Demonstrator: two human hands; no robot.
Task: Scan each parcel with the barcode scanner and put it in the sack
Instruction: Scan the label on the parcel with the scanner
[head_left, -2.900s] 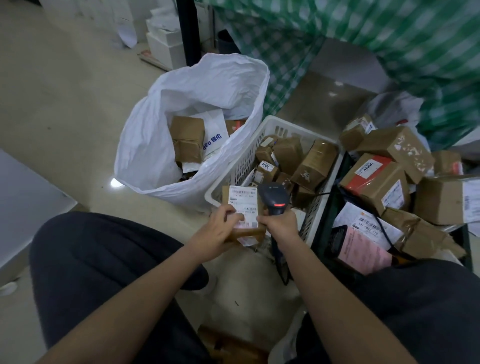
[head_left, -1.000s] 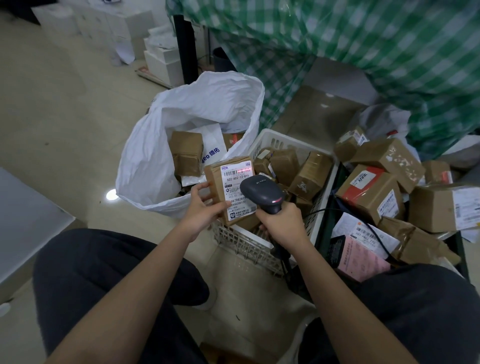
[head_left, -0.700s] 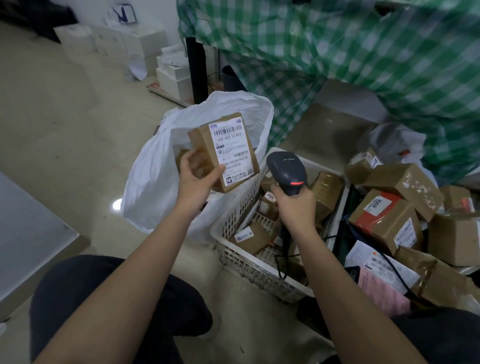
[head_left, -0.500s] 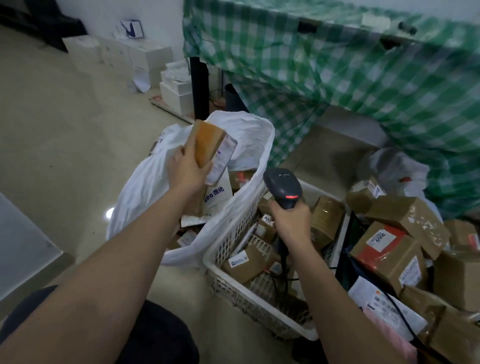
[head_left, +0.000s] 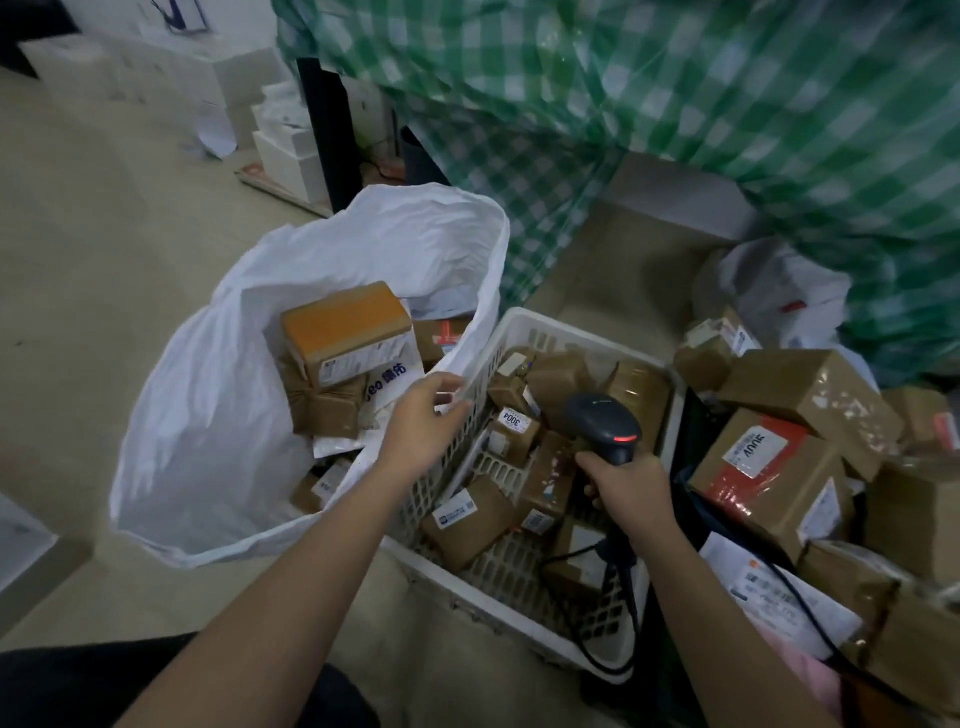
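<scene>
The white sack (head_left: 208, 415) stands open on the floor at the left. A brown cardboard parcel (head_left: 348, 332) with a white label lies on top of other parcels inside it. My left hand (head_left: 421, 421) hovers empty, fingers apart, over the sack's near rim beside the white basket (head_left: 519, 582). Several small brown parcels (head_left: 467, 519) lie in that basket. My right hand (head_left: 628, 488) grips the black barcode scanner (head_left: 602, 423), its red light on, above the basket.
A heap of larger cardboard boxes (head_left: 779, 467) and labelled mailers fills a dark crate at the right. A green checked cloth (head_left: 727, 130) hangs behind. White boxes (head_left: 280, 150) and a black table leg (head_left: 332, 130) stand at the back left. The scanner cable trails over the basket's front edge.
My left hand carried the scanned parcel from the scanner up over the sack and let it go; the parcel now lies inside the sack. The hand has drawn back toward the basket. The scanner stays held.
</scene>
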